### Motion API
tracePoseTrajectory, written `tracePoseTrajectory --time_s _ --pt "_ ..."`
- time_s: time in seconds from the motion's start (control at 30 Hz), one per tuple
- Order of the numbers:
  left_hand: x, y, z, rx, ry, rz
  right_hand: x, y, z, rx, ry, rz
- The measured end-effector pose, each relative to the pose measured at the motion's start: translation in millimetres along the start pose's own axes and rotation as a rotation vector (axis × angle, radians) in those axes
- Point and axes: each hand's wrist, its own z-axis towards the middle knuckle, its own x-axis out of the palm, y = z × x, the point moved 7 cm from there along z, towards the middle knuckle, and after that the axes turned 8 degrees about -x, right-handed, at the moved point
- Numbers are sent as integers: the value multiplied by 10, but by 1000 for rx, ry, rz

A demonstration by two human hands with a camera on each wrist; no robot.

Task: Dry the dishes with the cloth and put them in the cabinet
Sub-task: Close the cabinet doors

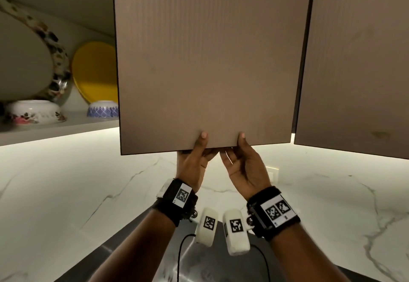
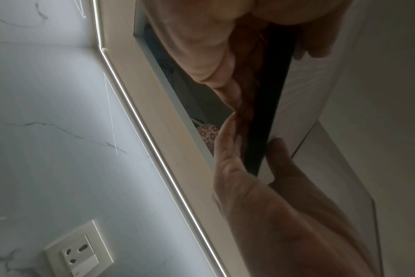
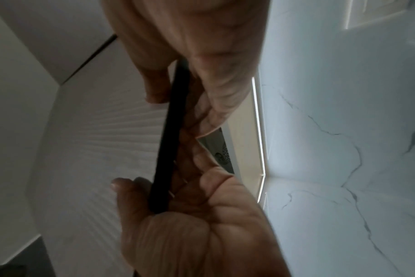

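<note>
The brown ribbed cabinet door (image 1: 205,60) hangs partly open in front of me. My left hand (image 1: 200,146) and right hand (image 1: 240,146) both pinch its bottom edge side by side, thumbs on the front face, fingers behind. In the left wrist view my left hand (image 2: 254,146) clamps the dark door edge (image 2: 270,84). The right wrist view shows my right hand (image 3: 163,183) doing the same. On the cabinet shelf (image 1: 55,131) at left stand a large floral plate (image 1: 28,56), a yellow plate (image 1: 95,71), a floral bowl (image 1: 33,111) and a blue-patterned bowl (image 1: 103,109). No cloth is in view.
A second brown door (image 1: 358,60) hangs shut on the right. A lit white marble wall (image 1: 66,182) runs below the cabinet, with a wall socket (image 1: 273,174) behind my right hand. A dark steel surface (image 1: 199,264) lies beneath my forearms.
</note>
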Motion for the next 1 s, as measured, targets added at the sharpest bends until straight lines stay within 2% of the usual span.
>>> tracePoseTrajectory --time_s 0.23,0.4,0.63,1.0 --pt "-183 177 398 -19 -12 -76 -148 -101 316 -141 20 -140" --pt "-264 380 698 -118 -75 -74 -257 -70 583 -230 19 -307" --pt "-411 658 1128 -239 -32 -90 -384 -80 874 -317 -6 -401" --pt "-499 976 1606 -187 63 75 -529 -61 1134 -410 -23 -482"
